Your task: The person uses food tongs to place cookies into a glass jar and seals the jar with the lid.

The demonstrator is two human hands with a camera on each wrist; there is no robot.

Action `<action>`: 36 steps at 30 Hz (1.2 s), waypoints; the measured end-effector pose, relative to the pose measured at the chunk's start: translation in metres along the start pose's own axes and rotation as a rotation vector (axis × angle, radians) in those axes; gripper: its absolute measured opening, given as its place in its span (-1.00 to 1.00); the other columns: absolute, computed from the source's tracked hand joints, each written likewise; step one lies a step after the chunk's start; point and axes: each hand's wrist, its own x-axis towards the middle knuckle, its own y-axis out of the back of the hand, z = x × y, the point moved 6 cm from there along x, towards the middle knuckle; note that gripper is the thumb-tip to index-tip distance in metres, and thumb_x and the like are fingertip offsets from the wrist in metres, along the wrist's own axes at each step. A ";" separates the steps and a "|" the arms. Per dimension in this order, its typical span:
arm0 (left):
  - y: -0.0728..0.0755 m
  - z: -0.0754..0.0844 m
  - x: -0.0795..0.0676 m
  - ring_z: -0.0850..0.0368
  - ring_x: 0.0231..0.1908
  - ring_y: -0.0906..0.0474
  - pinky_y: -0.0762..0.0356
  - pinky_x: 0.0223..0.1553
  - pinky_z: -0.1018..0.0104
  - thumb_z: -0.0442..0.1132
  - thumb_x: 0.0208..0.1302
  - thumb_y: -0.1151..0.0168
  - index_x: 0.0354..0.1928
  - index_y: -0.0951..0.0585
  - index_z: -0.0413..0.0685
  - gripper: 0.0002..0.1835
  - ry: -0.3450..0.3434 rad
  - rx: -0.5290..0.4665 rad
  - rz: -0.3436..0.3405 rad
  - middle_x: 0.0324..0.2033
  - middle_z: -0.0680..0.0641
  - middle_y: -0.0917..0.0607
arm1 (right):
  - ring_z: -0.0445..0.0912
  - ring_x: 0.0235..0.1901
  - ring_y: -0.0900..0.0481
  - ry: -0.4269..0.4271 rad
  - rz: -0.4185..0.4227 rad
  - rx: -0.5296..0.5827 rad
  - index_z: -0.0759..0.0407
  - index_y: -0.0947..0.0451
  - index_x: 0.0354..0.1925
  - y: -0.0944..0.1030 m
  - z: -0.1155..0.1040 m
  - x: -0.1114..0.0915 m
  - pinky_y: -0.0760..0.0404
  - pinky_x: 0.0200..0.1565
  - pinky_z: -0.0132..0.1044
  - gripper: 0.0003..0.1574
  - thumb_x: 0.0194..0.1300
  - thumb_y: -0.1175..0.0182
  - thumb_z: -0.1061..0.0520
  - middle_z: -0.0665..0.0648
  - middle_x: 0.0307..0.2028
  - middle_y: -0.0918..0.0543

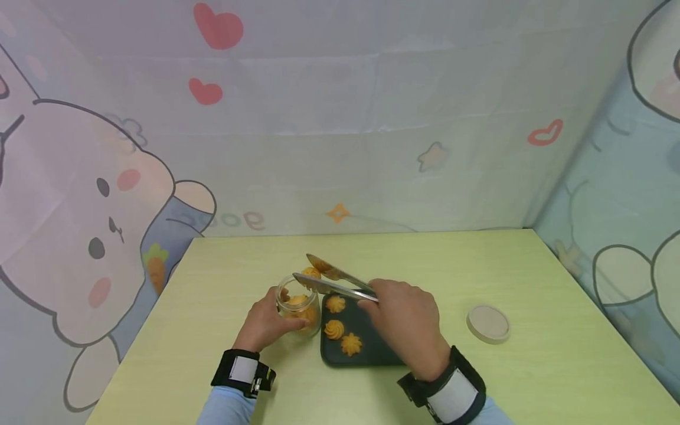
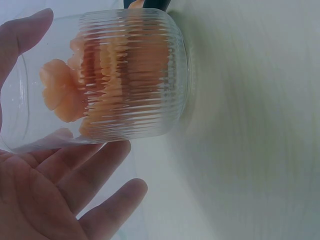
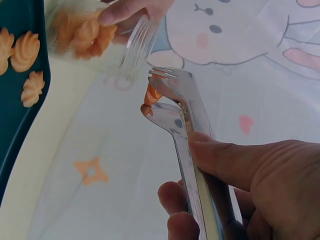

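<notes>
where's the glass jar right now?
Head view, just left of centre: the glass jar is held by the left hand, by the dark tray's left edge, tongs' tips near its mouth.

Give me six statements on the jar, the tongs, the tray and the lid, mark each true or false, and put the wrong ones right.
1. The left hand holds the glass jar. True.
2. The jar is empty. False: several cookies are inside it.
3. The right hand holds the tongs. True.
4. In the head view, three cookies show on the dark tray. True.
5. The tongs have nothing between their tips. False: one cookie is there.
6. The round lid is on the jar. False: it lies on the table, to the right of the tray.
</notes>
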 end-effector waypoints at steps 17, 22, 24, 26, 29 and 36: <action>-0.001 0.000 -0.001 -0.20 0.01 -0.52 -0.55 -0.09 -0.12 0.10 -0.19 -0.52 0.20 -0.38 -0.16 -0.09 0.002 -0.015 -0.016 0.03 -0.34 -0.63 | -0.23 -0.76 -0.32 0.075 -0.028 -0.028 -0.02 -0.55 -0.55 -0.013 -0.025 0.001 -0.24 -0.80 -0.32 -0.68 0.00 -0.41 -0.16 -0.10 -0.70 -0.51; 0.001 0.001 -0.001 -0.11 -0.06 -0.55 -0.55 -0.12 -0.07 0.10 -0.20 -0.52 0.25 -0.34 -0.19 -0.04 0.010 -0.010 -0.009 -0.03 -0.26 -0.67 | -0.22 -0.78 -0.31 0.061 0.000 -0.020 -0.04 -0.53 -0.57 -0.012 -0.019 0.002 -0.23 -0.80 -0.31 -0.69 0.01 -0.41 -0.14 -0.11 -0.73 -0.49; 0.002 0.001 -0.001 -0.07 -0.10 -0.56 -0.55 -0.14 -0.04 0.10 -0.21 -0.53 0.22 -0.36 -0.20 -0.05 0.010 -0.008 -0.005 -0.06 -0.23 -0.68 | -0.22 -0.78 -0.31 0.060 0.012 -0.017 -0.03 -0.53 -0.57 -0.010 -0.017 0.001 -0.24 -0.81 -0.30 -0.70 0.01 -0.41 -0.13 -0.10 -0.73 -0.49; 0.002 0.002 -0.001 -0.05 -0.13 -0.56 -0.55 -0.16 -0.02 0.09 -0.21 -0.53 0.21 -0.37 -0.20 -0.07 0.010 -0.007 -0.006 -0.08 -0.21 -0.68 | -0.21 -0.78 -0.31 0.059 0.016 -0.018 -0.03 -0.54 -0.56 -0.009 -0.016 0.001 -0.25 -0.81 -0.29 -0.70 0.01 -0.41 -0.13 -0.10 -0.73 -0.51; 0.002 0.002 -0.002 -0.03 -0.17 -0.56 -0.55 -0.18 0.00 0.09 -0.21 -0.53 0.16 -0.39 -0.19 -0.11 0.014 0.002 -0.008 -0.12 -0.20 -0.68 | -0.20 -0.78 -0.32 0.050 0.016 -0.025 -0.04 -0.56 -0.54 -0.008 -0.013 -0.001 -0.26 -0.80 -0.27 -0.72 0.00 -0.41 -0.14 -0.09 -0.72 -0.53; 0.002 0.001 -0.001 -0.02 -0.19 -0.56 -0.55 -0.20 0.03 0.10 -0.22 -0.53 0.09 -0.42 -0.17 -0.16 0.012 0.014 -0.002 -0.15 -0.20 -0.68 | -0.16 -0.75 -0.37 0.003 -0.007 -0.029 -0.03 -0.58 -0.51 -0.006 -0.001 -0.002 -0.29 -0.78 -0.24 -0.73 0.00 -0.41 -0.13 -0.09 -0.70 -0.54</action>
